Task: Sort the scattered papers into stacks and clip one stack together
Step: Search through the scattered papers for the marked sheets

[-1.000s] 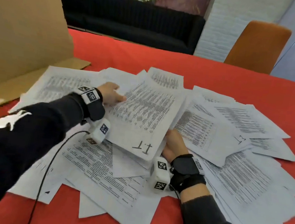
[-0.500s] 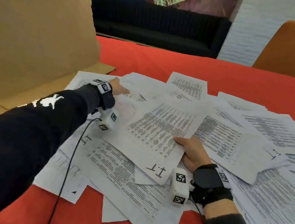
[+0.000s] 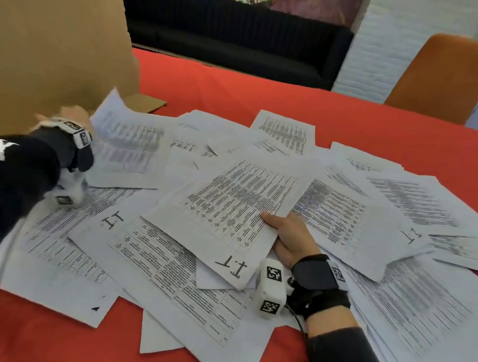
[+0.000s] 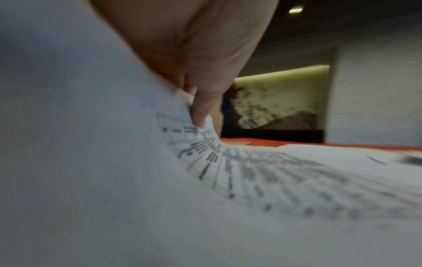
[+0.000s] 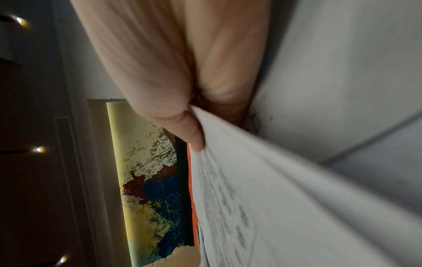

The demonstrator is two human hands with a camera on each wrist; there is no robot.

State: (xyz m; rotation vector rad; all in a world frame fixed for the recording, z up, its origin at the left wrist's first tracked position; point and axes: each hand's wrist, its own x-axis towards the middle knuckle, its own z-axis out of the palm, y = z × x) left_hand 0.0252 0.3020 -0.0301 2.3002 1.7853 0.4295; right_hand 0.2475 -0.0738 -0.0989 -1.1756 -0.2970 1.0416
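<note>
My left hand [image 3: 73,120] pinches a white printed sheet [image 3: 128,150] by its far-left corner; my right hand [image 3: 290,240] grips the white gathered bundle [image 3: 228,209], waiting to its right.

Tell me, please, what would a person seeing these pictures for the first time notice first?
A wide heap of printed papers covers the red table. The right hand holds a sheet marked "1.T" in the middle, and the left hand lifts another sheet beside the brown cardboard.
</note>
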